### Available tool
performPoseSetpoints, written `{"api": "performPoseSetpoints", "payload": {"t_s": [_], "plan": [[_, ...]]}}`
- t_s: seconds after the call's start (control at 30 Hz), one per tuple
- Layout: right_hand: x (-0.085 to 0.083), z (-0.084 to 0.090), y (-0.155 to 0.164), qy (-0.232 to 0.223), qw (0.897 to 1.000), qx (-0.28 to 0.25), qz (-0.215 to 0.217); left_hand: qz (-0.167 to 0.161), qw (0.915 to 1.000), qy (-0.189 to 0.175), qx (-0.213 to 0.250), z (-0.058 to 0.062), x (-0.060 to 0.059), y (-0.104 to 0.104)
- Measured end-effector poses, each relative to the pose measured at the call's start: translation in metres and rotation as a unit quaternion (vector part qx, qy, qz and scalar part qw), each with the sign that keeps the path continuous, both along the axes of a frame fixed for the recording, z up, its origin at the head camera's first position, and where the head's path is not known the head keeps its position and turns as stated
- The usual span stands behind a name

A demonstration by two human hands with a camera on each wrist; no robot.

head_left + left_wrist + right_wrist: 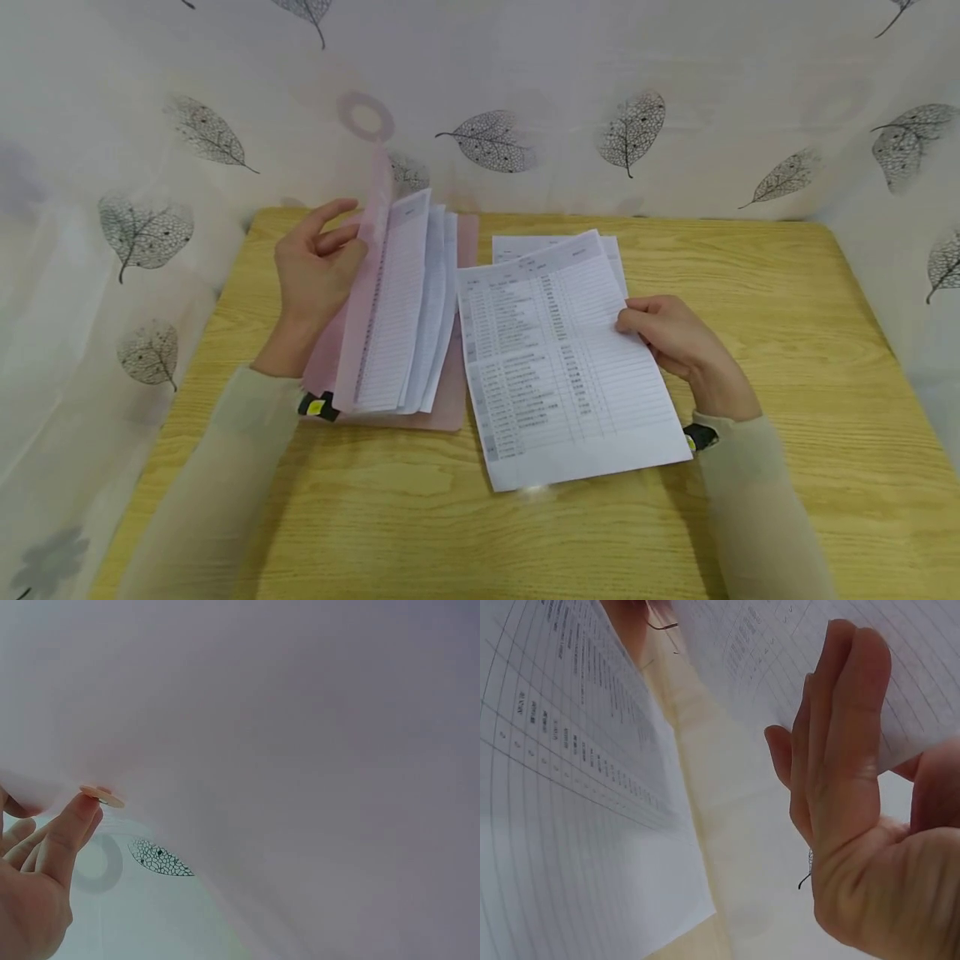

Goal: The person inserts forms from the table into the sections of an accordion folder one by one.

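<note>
My left hand [318, 262] holds up the front cover of a pink folder [465, 242], thumb on one side and fingers on the other. In the left wrist view, the pale cover [315, 750] fills most of the picture, and a small round disc [103, 796] shows at a fingertip. Several printed sheets [397, 300] stand fanned inside the folder. My right hand [678, 342] pinches the right edge of a printed table sheet [547, 358], thumb on top, tilted over the table. In the right wrist view, fingers [855, 742] lie behind that sheet.
Another printed sheet [517, 244] lies on the wooden table [780, 292], partly hidden under the held one. A pale curtain with leaf prints [491, 142] hangs behind the table and along its sides. Dark wrist straps [318, 407] sit at both sleeves.
</note>
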State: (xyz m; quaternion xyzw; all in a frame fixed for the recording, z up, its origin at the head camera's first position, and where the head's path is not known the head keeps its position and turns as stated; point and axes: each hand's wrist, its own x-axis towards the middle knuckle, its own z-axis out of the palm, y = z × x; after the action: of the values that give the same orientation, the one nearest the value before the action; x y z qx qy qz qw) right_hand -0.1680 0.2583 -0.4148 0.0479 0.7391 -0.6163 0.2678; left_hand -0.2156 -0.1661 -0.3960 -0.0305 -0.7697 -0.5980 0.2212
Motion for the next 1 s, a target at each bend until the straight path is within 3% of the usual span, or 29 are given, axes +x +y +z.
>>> {"api": "performPoseSetpoints", "payload": {"t_s": [0.3,0.5,0.67,0.83,1.0], "plan": [[0.002,0.015,-0.009,0.039,0.999,-0.023,0.022,0.001,1.0000,0.000,0.007,-0.002,0.000,0.001],[0.004,0.023,-0.013,0.024,1.000,-0.007,0.008,-0.003,1.0000,-0.002,0.003,0.000,0.001,0.002],[0.007,0.029,-0.012,0.011,1.000,0.005,0.022,0.003,0.9999,-0.015,-0.004,0.003,0.002,0.002],[0.007,0.025,-0.016,0.009,0.999,-0.031,0.030,-0.002,1.0000,-0.006,0.001,0.001,0.001,0.003],[0.004,0.011,-0.024,0.010,0.998,-0.057,0.031,-0.012,0.9999,0.009,0.009,-0.003,-0.001,0.004]]}}
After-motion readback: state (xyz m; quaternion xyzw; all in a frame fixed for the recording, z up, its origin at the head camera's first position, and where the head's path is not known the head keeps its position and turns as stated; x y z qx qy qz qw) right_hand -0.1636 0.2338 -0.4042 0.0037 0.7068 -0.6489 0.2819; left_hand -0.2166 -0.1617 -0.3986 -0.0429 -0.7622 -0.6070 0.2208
